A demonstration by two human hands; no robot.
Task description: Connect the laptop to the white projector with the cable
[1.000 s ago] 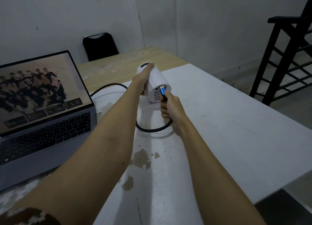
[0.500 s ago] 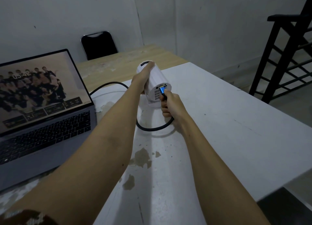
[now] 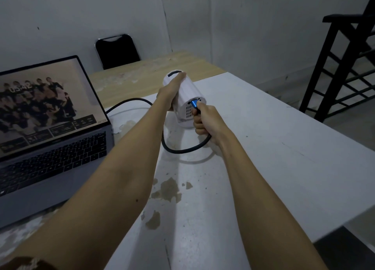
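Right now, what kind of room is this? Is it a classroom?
Probably a plain work or meeting room, not clearly a classroom. A long white table holds an open laptop, a black chair stands by bare walls, and a black stair railing is on the right.

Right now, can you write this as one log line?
left hand: holds projector | right hand: pushing blue plug into its back | cable: loops on table

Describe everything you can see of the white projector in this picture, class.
The white projector is a smooth, plastic-looking cylinder, tilted, its rear face toward the camera. That face shows a vent grille and small ports. The left hand grips its body; the right hand holds a blue-tipped black cable at a rear port. Its base stands on the white table.
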